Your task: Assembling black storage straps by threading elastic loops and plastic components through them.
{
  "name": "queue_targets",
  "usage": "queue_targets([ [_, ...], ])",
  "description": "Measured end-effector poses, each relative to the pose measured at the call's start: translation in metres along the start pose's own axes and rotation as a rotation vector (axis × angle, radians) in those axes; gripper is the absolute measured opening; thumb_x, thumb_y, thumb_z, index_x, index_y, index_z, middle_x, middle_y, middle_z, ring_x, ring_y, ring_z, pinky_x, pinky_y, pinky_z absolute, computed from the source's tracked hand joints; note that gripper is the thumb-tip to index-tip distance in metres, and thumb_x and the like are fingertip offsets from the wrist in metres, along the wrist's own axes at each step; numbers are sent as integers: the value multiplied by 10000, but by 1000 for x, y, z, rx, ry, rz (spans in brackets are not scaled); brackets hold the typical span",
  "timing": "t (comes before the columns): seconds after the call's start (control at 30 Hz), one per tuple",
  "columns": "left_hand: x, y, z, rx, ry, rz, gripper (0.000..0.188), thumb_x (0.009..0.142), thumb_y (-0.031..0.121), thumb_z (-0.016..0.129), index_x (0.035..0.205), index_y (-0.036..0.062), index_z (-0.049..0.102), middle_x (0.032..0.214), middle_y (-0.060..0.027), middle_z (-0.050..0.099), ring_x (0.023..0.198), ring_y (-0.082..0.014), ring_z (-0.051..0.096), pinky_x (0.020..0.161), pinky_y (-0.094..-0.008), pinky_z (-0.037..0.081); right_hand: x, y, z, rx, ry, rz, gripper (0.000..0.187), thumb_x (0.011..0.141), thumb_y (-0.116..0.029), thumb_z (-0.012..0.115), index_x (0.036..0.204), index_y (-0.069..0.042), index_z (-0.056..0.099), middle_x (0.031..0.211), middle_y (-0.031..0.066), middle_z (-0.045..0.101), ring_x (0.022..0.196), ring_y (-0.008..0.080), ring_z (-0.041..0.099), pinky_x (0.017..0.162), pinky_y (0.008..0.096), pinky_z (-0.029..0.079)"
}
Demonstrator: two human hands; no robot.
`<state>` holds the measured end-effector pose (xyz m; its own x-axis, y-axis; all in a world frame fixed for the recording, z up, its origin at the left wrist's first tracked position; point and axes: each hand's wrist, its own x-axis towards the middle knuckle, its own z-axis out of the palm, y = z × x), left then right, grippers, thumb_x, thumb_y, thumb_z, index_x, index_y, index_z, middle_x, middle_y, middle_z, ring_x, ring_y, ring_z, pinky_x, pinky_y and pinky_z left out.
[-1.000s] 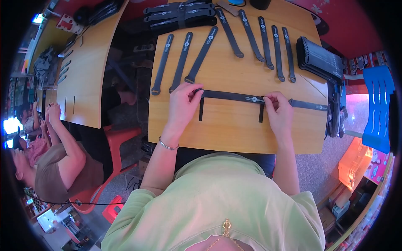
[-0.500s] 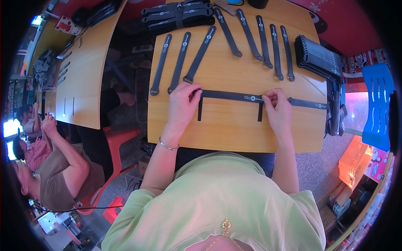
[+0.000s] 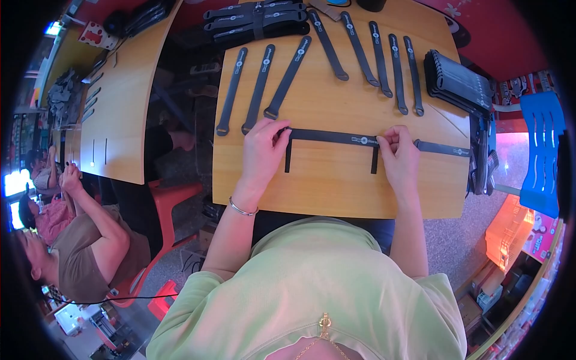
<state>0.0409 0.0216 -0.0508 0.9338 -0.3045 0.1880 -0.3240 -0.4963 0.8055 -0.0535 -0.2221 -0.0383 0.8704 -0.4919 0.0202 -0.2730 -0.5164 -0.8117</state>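
A dark grey hook-and-loop storage strap with a pale printed label is stretched sideways between my hands, low over the table. My left hand pinches its left end. The right hand pinches it near the label. Below the strap, two short black bars are on the wood, one close to each hand. Another strap lies flat just right of my right hand. Beyond my hands, several more straps with loop ends are laid out in a fanned row.
A bundle of folded straps sits at the table's far left edge. At the right edge lies a stack of dark straps. A blue plastic chair back and an orange crate stand right. Another person works at the left table.
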Motion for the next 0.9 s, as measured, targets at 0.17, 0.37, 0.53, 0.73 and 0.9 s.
queue_targets([
  [0.17,0,4,-1,13,-1,-1,156,772,9,653,924,-22,644,733,-99,560,569,-180,527,530,-279,426,0,-2,0,-19,5,-15,181,807,-42,650,907,-15,502,731,87,587,594,164,568,567,280,463],
  [0.37,-1,7,-3,65,-20,13,149,776,11,646,922,-20,638,754,-108,566,587,-206,547,545,-296,440,-2,-1,4,-67,44,-45,217,785,-48,664,931,-38,504,734,83,579,612,195,572,575,305,462],
  [0.53,-1,8,-3,147,-19,32,145,774,26,649,914,-9,627,784,-127,573,634,-267,579,571,-330,460,-5,-6,3,-265,116,-86,279,765,-97,693,967,-68,503,760,64,533,674,221,547,609,342,449],
  [0.73,1,19,-10,247,14,-21,186,759,84,684,920,25,615,847,-107,565,673,-278,586,585,-346,466,-3,-11,-1,-293,98,-9,314,768,-134,695,1018,-89,510,798,58,516,700,220,533,615,342,442],
  [0.9,13,16,-22,438,200,155,269,752,162,706,973,60,591,867,-94,564,747,-289,582,643,-362,471,26,-49,10,-26,-26,-200,252,795,-97,654,1024,-54,556,923,80,565,669,214,539,627,331,453],
])
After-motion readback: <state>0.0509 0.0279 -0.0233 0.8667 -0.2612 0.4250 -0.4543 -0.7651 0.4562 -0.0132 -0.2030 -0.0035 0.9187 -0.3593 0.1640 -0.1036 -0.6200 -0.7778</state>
